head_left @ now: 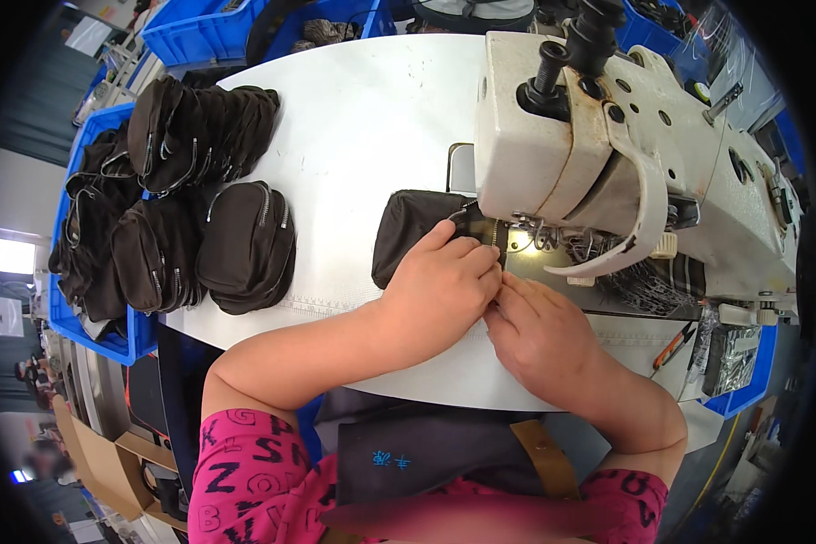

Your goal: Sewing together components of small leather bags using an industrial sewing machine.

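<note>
A small dark brown zippered pouch lies on the white table in front of the sewing machine, one edge close to the needle area. My left hand rests over its near side, fingers bent and gripping the zippered edge. Beside it, my right hand has its fingers pressed together at the same edge, near the left fingertips. The right fingertips are partly hidden, but they appear closed on the pouch's edge. A lamp lights the metal plate under the machine head.
Stacked pouches stand at the left of the table, with more in a blue bin beyond the edge. Loose threads hang right of the needle. Orange-handled snips lie at the right. An open cardboard box stands lower left.
</note>
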A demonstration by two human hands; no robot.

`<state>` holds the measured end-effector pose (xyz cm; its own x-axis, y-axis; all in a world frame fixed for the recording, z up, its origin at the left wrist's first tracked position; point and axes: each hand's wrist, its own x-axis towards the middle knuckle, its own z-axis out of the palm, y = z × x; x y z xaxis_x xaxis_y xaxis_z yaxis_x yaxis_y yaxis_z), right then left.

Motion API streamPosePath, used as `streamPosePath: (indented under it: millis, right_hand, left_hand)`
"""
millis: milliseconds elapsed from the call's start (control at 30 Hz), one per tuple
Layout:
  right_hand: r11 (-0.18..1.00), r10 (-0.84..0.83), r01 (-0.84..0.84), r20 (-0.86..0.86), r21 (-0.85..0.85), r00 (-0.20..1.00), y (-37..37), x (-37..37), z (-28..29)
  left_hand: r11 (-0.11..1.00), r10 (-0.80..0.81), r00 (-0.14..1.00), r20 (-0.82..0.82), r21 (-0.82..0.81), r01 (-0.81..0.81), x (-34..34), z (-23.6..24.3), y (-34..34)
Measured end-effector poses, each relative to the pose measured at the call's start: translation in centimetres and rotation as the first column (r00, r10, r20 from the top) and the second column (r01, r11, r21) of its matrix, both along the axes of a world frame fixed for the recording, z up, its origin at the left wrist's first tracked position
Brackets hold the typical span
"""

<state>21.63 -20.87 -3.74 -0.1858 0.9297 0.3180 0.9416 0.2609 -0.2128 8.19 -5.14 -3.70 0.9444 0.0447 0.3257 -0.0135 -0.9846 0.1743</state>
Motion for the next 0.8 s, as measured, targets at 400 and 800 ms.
streamPosePath:
  millis: [400, 800]
  right_hand:
    - [0.986, -0.127, 0.131, -0.048, 0.101, 0.991, 1.4, 0.5, -0.8]
    - [0.995, -0.097, 0.096, 0.143, 0.013, 0.985, 0.6, 1.1, -0.7]
  left_hand:
    - [0.999, 0.036, 0.999, 0.010, 0.014, -0.036, 1.5, -0.9, 1.7]
    - [0.999, 0.023, 0.997, 0.067, -0.034, -0.020, 1.4, -0.9, 2.1]
